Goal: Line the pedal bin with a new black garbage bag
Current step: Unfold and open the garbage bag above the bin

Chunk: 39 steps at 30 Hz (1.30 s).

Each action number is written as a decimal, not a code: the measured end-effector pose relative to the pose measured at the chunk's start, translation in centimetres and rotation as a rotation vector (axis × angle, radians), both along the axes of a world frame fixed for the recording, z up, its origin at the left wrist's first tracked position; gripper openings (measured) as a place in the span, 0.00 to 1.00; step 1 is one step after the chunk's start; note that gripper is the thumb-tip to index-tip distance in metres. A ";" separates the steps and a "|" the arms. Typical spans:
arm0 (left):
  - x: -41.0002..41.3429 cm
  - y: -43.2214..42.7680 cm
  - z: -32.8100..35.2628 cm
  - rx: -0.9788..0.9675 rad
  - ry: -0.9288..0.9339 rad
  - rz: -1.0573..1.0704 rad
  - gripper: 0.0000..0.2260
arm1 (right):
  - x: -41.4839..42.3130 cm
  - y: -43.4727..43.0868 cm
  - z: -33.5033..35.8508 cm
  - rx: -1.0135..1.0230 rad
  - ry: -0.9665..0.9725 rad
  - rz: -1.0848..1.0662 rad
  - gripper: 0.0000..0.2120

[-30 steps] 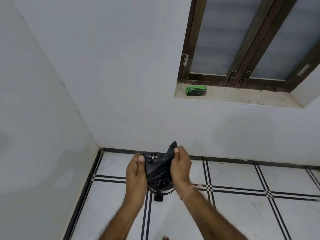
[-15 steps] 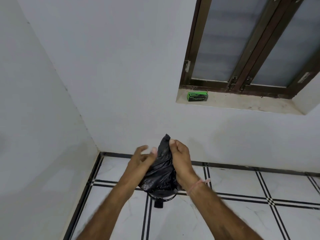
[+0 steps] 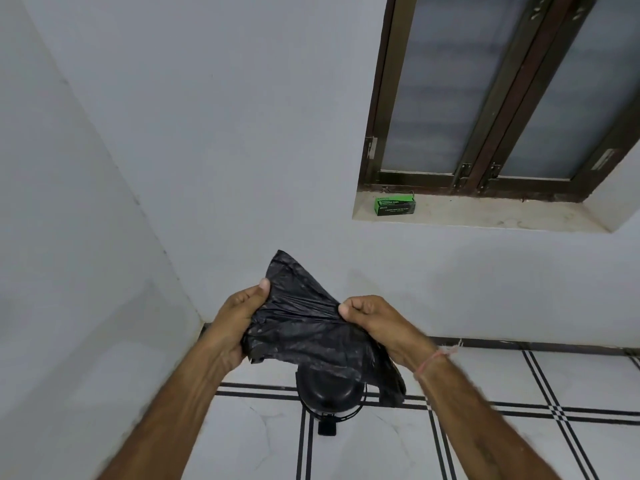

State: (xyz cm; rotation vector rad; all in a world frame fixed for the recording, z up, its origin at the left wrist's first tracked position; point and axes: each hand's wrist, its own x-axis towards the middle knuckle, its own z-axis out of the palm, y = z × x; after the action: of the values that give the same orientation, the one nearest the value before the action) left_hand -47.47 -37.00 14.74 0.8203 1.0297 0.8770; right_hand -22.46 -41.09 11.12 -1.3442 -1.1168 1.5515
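A crumpled black garbage bag (image 3: 304, 327) is stretched between my two hands in front of me. My left hand (image 3: 239, 317) grips its left side, thumb on top. My right hand (image 3: 374, 320) pinches its right edge between thumb and curled fingers. Below the bag on the tiled floor stands the black pedal bin (image 3: 329, 393), its lid down and its pedal (image 3: 326, 428) pointing toward me. The hanging bag hides the bin's upper part.
A green box of garbage bags (image 3: 396, 205) lies on the window sill (image 3: 485, 216) at the upper right. White walls meet in a corner at the left. The white floor tiles (image 3: 485, 445) with black lines spread to the right.
My hands have moved apart, spreading the balled-up bag wider. My left hand, open half a second ago, now grips the bag's left side. The bin's lid now shows below.
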 end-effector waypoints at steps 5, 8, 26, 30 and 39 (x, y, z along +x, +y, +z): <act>-0.2 -0.2 -0.1 -0.010 -0.018 0.067 0.16 | 0.9 0.8 -3.4 0.097 -0.330 -0.276 0.16; -1.1 -0.3 -0.7 0.010 -0.016 0.114 0.15 | 2.3 0.9 -4.5 0.088 -0.560 -0.498 0.13; -0.5 -1.6 -2.1 -0.006 0.057 0.051 0.10 | 0.1 0.7 -2.5 0.080 -0.008 -0.032 0.13; -2.8 -1.2 -2.7 -0.072 0.074 0.162 0.21 | 3.3 0.5 -3.0 0.023 -0.108 0.086 0.12; -4.1 0.0 -2.7 -0.065 0.025 0.110 0.24 | 2.4 -0.9 -4.0 -0.057 -0.192 0.173 0.34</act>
State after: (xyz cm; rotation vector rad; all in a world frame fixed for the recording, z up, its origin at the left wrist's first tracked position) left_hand -51.57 -37.00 12.06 0.7268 1.1278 0.9233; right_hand -20.05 -41.98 7.15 -1.4931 -1.3463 1.6127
